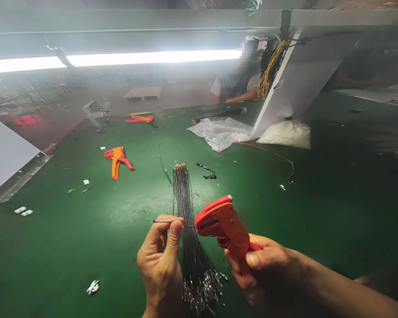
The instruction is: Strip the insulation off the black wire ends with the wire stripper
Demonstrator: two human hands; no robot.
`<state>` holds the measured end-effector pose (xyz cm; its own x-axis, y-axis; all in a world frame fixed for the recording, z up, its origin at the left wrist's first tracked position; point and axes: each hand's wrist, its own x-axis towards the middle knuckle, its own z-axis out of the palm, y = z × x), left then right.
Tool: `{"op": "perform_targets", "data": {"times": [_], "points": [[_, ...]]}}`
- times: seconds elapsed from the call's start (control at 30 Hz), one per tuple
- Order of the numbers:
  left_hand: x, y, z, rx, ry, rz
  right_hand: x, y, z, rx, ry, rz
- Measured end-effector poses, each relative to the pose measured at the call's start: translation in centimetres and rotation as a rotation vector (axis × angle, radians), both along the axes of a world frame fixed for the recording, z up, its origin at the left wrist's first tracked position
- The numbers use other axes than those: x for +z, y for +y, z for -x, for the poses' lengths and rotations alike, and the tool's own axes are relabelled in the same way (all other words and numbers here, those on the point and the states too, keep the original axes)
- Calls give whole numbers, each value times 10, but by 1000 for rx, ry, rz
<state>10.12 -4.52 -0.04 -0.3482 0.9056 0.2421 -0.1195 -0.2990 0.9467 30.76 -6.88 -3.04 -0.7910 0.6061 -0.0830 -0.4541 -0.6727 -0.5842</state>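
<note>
My left hand (162, 260) pinches a thin black wire (189, 226) between thumb and forefinger, and a metal terminal (155, 221) shows at the wire's left end. My right hand (258, 260) is wrapped round the handle of a red and orange wire stripper (227, 225). The stripper's jaws point left, and the wire's other end meets them. Whether the jaws are closed on the wire I cannot tell. Beneath and between both hands lies a bundle of black wires (185, 203), with copper-coloured ends at the far side and metal terminals at the near side.
Two more wire strippers, one nearer (117, 161) and one farther (139, 119), lie on the green table (69, 247). A clear plastic bag (220, 132) and a bag of white pieces (287, 134) lie by a slanted white panel (295, 84). A person (239, 81) sits beyond.
</note>
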Motion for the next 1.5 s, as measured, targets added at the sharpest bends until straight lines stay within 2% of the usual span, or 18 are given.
{"op": "perform_targets", "data": {"times": [0.4, 0.53, 0.73, 0.93, 1.17, 1.37, 1.5], "points": [[0, -1, -2, 14, 13, -14, -3, 3, -4, 29, -15, 3], [3, -1, -2, 10, -34, 37, -1, 4, 0, 29, 15, 14], [11, 4, -3, -15, -316, 273, 6, 7, 5, 14, 40, 1], [18, 6, -6, -112, -556, 472, 9, 9, 8, -58, -1, -71], [22, 7, -9, -161, -717, 560, 11, 13, 8, -104, -97, -191], [28, 10, -10, -154, -861, 636, 6, 12, 9, -83, -108, -210], [31, 13, -9, -151, -887, 638, 1, 11, 9, -58, -97, -210]]}}
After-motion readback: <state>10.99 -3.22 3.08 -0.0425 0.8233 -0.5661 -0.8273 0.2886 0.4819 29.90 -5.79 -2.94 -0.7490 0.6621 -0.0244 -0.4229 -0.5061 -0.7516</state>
